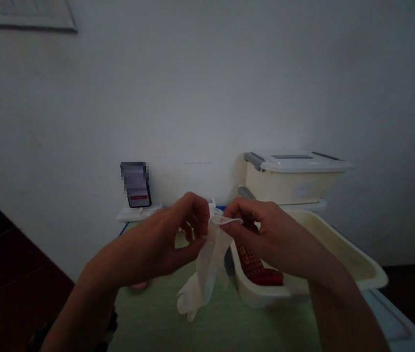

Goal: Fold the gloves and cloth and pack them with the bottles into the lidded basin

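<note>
A thin, whitish disposable glove (203, 276) hangs limp in front of me, its fingers dangling down over the green tabletop (156, 318). At its top, the rolled cuff is pinched between the thumb and fingers of my right hand (259, 227). My left hand (185, 230) is curled at the left side of the cuff, its thumb and fingertips against the glove. Parts of the fingertips of both hands are hidden behind the glove and the knuckles.
To the right stands a cream plastic basin (361, 264) with a red patterned item (253, 264) inside. Behind it is a lidded storage box (291, 183). A phone (136, 186) leans upright on a white stand (134, 213) by the wall, back left.
</note>
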{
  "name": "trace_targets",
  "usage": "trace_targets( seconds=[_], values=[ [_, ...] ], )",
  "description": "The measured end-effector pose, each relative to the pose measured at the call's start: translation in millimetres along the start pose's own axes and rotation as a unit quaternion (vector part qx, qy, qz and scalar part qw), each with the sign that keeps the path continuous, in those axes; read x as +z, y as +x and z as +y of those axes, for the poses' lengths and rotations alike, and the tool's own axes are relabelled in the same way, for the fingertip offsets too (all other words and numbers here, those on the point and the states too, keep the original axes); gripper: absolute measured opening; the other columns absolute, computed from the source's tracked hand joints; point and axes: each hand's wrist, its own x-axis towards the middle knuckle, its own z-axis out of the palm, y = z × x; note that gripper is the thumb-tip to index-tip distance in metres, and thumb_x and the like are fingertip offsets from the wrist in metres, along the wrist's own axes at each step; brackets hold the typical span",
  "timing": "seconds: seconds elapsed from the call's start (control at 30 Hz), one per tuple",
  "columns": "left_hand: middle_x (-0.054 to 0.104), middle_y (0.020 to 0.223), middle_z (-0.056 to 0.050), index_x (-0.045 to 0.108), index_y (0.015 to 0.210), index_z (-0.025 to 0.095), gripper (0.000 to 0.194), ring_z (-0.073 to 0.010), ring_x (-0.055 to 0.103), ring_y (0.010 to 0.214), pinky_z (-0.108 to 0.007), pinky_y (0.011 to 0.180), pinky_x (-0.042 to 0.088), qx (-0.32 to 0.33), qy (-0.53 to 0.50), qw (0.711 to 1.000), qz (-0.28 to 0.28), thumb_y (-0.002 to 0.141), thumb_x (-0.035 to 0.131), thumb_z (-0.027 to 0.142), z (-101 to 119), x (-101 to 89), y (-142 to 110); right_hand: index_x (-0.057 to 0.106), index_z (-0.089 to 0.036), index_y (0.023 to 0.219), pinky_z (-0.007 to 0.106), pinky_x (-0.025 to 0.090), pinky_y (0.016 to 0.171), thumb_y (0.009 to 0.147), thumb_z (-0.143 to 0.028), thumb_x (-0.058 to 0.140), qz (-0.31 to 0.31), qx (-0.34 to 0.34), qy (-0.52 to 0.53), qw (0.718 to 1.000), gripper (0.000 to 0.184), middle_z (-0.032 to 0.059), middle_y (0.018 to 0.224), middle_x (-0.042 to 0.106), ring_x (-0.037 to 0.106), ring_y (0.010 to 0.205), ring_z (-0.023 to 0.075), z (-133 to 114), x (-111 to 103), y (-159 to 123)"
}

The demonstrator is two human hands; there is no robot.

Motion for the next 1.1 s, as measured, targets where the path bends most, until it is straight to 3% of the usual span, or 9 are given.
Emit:
trace_targets(
  seconds=[0.13, 0.37, 0.53, 0.8, 0.93, 1.1],
  values=[
    [0.057, 0.09, 0.0, 0.042, 0.103, 0.023, 0.023, -0.0119, 0.059, 0.076, -0.023, 0.064, 0.05, 0.011, -0.018, 1.0, -0.006, 0.083, 0.051, 0.015, -3, -2.0, -1, 0.058, -0.02, 0.076, 0.02, 0.035, 0.047, 0.085, -0.03, 0.053, 0.008, -0.009, -0.011, 1.0, 0.015, -0.0042, 0.063, 0.055, 0.048, 0.054, 0.0085, 1, -2, 1],
    [0.057, 0.086, 0.001, 0.048, 0.102, 0.023, 0.018, -0.0111, 0.054, 0.069, -0.023, 0.06, 0.046, -0.007, 0.031, 0.999, -0.028, 0.085, 0.049, 0.018, -15, -6.6, -3, 0.063, -0.021, 0.081, 0.023, 0.039, 0.057, 0.086, -0.03, 0.054, 0.007, -0.017, -0.036, 0.999, 0.013, -0.0022, 0.073, 0.062, 0.055, 0.066, 0.0118, 8, -6, 1],
    [0.057, 0.083, 0.002, 0.052, 0.097, 0.021, 0.016, -0.009, 0.051, 0.067, -0.019, 0.06, 0.044, -0.002, 0.027, 1.0, -0.016, 0.083, 0.05, 0.015, -16, -8.6, -1, 0.059, -0.024, 0.095, 0.022, 0.04, 0.056, 0.084, -0.026, 0.057, 0.003, -0.004, 0.002, 1.0, 0.011, -0.0032, 0.077, 0.061, 0.055, 0.065, 0.0109, 10, -8, 1],
    [0.055, 0.081, 0.002, 0.054, 0.092, 0.019, 0.022, -0.0103, 0.05, 0.072, -0.021, 0.066, 0.042, 0.027, 0.034, 0.999, -0.018, 0.079, 0.045, 0.004, -11, -10.9, 3, 0.057, -0.021, 0.09, 0.022, 0.042, 0.06, 0.086, -0.026, 0.054, -0.044, -0.015, 0.004, 0.999, 0.008, -0.0035, 0.077, 0.058, 0.054, 0.065, 0.0093, 9, -7, 3],
    [0.053, 0.08, 0.0, 0.052, 0.081, 0.018, 0.019, -0.012, 0.05, 0.075, -0.023, 0.068, 0.041, 0.058, -0.022, 0.998, -0.029, 0.078, 0.04, 0.003, -9, -14.0, 3, 0.057, -0.019, 0.085, 0.024, 0.045, 0.067, 0.085, -0.029, 0.057, -0.069, -0.028, 0.025, 0.997, 0.01, -0.0005, 0.088, 0.058, 0.055, 0.075, 0.0106, 7, -7, 1],
    [0.05, 0.092, -0.004, 0.046, 0.068, 0.018, 0.011, -0.0166, 0.051, 0.085, -0.028, 0.074, 0.042, 0.086, -0.161, 0.982, -0.055, 0.075, 0.042, 0.01, -5, -17.4, 1, 0.056, -0.019, 0.08, 0.023, 0.044, 0.074, 0.083, -0.026, 0.061, -0.077, -0.095, 0.111, 0.986, 0.009, 0.0007, 0.096, 0.056, 0.055, 0.087, 0.0115, 3, -9, -1]
  ],
)
